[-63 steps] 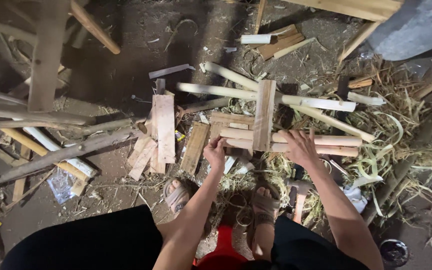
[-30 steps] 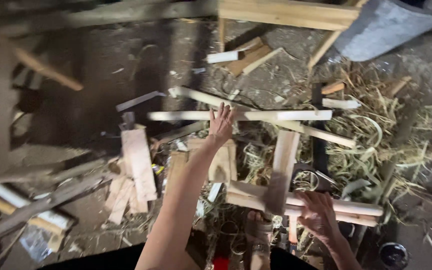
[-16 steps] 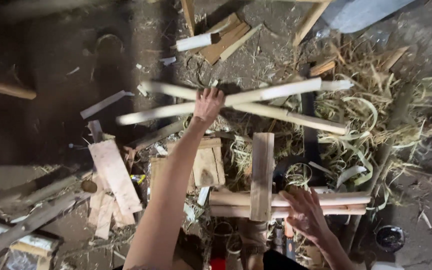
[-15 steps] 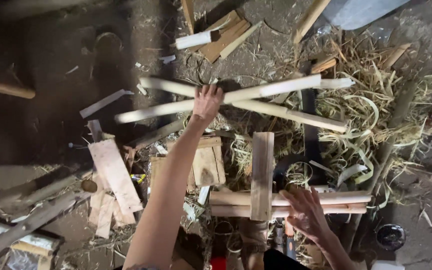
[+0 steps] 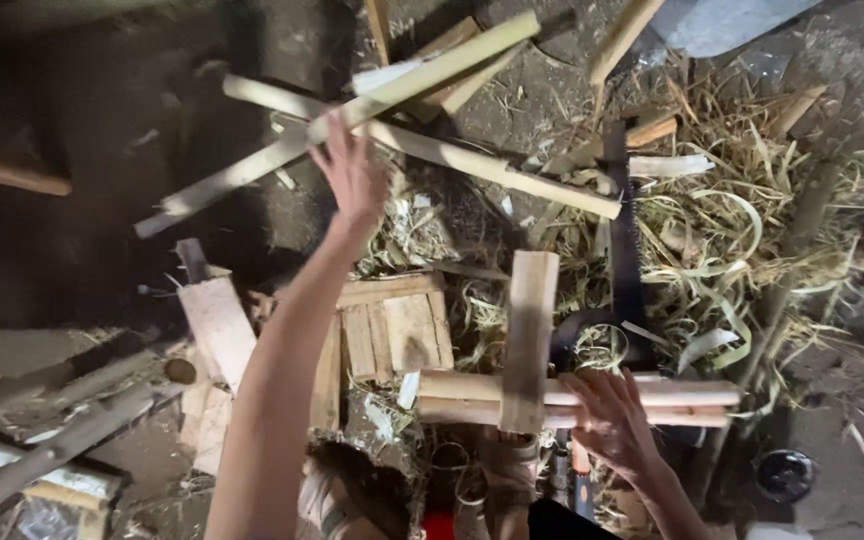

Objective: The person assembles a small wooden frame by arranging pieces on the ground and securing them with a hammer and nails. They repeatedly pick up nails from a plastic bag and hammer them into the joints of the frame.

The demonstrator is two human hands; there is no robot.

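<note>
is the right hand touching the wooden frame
Touching: the head view shows the right hand lying flat on the wooden frame.

I count two hands (image 5: pixel 352 178) of mine, three long bamboo strips (image 5: pixel 492 170) at twelve o'clock, one saw (image 5: pixel 624 260), one crosspiece (image 5: pixel 530 340).
</note>
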